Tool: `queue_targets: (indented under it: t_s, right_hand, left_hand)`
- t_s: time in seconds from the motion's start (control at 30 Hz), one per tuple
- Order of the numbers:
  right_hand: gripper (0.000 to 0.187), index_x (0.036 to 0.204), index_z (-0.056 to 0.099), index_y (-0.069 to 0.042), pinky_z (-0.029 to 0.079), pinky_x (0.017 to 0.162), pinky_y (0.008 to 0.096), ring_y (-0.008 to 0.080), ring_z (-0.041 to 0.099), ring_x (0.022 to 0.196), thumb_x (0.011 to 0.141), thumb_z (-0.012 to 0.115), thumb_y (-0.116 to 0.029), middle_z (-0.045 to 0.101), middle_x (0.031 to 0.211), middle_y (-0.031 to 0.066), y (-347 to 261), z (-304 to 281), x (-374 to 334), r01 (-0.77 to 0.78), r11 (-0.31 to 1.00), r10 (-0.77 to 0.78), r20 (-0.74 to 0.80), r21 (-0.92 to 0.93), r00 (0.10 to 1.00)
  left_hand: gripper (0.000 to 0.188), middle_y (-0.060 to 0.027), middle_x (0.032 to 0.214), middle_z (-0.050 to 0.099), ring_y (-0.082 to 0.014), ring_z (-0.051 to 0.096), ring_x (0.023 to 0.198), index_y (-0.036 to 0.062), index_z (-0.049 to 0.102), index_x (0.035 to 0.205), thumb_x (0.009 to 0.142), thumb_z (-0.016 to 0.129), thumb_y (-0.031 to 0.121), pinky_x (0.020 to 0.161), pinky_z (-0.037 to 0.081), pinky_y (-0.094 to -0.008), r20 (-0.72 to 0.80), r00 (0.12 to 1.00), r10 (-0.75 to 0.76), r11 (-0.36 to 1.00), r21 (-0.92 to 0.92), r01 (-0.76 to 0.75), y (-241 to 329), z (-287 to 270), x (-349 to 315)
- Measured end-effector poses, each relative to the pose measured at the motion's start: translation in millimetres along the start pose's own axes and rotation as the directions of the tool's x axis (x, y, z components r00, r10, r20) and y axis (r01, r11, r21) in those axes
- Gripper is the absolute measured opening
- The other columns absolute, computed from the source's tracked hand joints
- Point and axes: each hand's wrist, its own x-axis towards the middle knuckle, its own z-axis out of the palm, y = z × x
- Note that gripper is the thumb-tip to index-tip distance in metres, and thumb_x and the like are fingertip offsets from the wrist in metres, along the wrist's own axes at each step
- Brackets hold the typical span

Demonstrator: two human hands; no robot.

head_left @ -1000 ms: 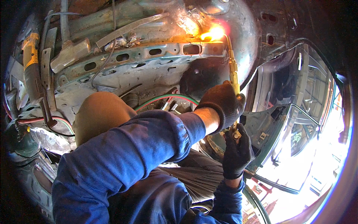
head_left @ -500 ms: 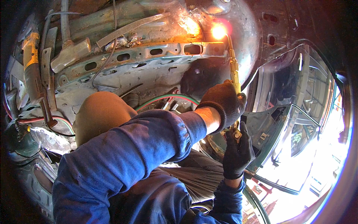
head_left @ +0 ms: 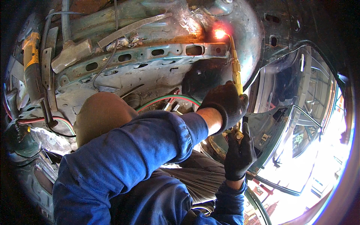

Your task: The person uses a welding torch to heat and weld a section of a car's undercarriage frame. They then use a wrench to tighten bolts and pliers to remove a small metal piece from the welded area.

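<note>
My left hand [head_left: 223, 105], in a dark knit glove, is wrapped around the handle of a brass welding torch [head_left: 235, 67]. Below it, my right hand [head_left: 240, 155], gloved in black, pinches the valve knob end [head_left: 239, 135] of the same torch. A bent tip points up and left, with a bright flame [head_left: 219, 33] at its end. The flame is close to the rusty, scorched seam of a car body panel [head_left: 243, 41]. A metal rail with oval holes [head_left: 157, 52] runs left from there. My fingers partly hide the torch body.
At the left lie a hammer [head_left: 73, 56], a yellow and black power tool [head_left: 33, 67] and a flat metal strip [head_left: 135, 28]. Red and green hoses [head_left: 165, 98] curve behind my left arm. A car door with its window frame [head_left: 285, 123] stands on the right.
The flame has become smaller and dimmer, and the orange glow on the panel and rail has faded. Both hands stay in nearly the same place on the torch.
</note>
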Motion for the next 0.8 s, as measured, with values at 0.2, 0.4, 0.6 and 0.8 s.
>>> queue_targets:
  t_s: [0.2, 0.4, 0.6, 0.8]
  right_hand:
    - [0.043, 0.135, 0.072, 0.003, 0.063, 0.092, 0.0388, 0.0293, 0.079, 0.107, 0.096, 0.083, -0.010, 0.078, 0.125, 0.0208, 8.9, -5.7, 0.5, 0.245, 0.950, -0.238, 0.062, -0.195, 0.969]
    - [0.044, 0.129, 0.074, 0.006, 0.066, 0.092, 0.0368, 0.0247, 0.079, 0.107, 0.087, 0.088, 0.002, 0.079, 0.122, 0.0202, 5.9, 3.3, -0.4, 0.051, 0.999, -0.051, -0.008, -0.016, 0.999]
    - [0.043, 0.129, 0.074, 0.007, 0.065, 0.093, 0.0372, 0.0260, 0.079, 0.109, 0.088, 0.087, 0.002, 0.079, 0.122, 0.0211, 7.5, 3.1, 2.3, 0.147, 0.986, -0.147, 0.000, -0.082, 0.989]
    - [0.042, 0.130, 0.073, 0.007, 0.065, 0.093, 0.0368, 0.0262, 0.078, 0.111, 0.090, 0.086, 0.002, 0.078, 0.123, 0.0213, 5.7, 3.0, 0.8, 0.045, 0.999, -0.045, -0.015, 0.023, 0.999]
  left_hand:
    - [0.047, -0.0302, 0.102, 0.077, -0.0461, 0.077, 0.101, -0.0047, 0.069, 0.114, 0.102, 0.062, 0.041, 0.091, 0.060, -0.0534, 0.052, 0.999, 0.004, 0.999, -0.036, -0.002, -1.6, 0.6, 3.7]
    - [0.048, -0.0299, 0.103, 0.077, -0.0451, 0.077, 0.102, -0.0059, 0.068, 0.115, 0.102, 0.062, 0.040, 0.092, 0.060, -0.0525, 0.025, 0.999, 0.020, 1.000, -0.018, -0.019, -7.6, 4.6, 7.6]
    - [0.048, -0.0311, 0.103, 0.077, -0.0454, 0.077, 0.101, -0.0059, 0.069, 0.115, 0.102, 0.061, 0.040, 0.091, 0.061, -0.0523, 0.038, 0.999, 0.003, 1.000, -0.009, -0.002, -2.9, -1.1, 5.5]
    - [0.047, -0.0315, 0.104, 0.077, -0.0460, 0.077, 0.102, -0.0058, 0.070, 0.113, 0.102, 0.063, 0.040, 0.091, 0.061, -0.0526, 0.045, 0.999, 0.000, 1.000, -0.013, 0.001, -4.5, 1.8, 8.2]
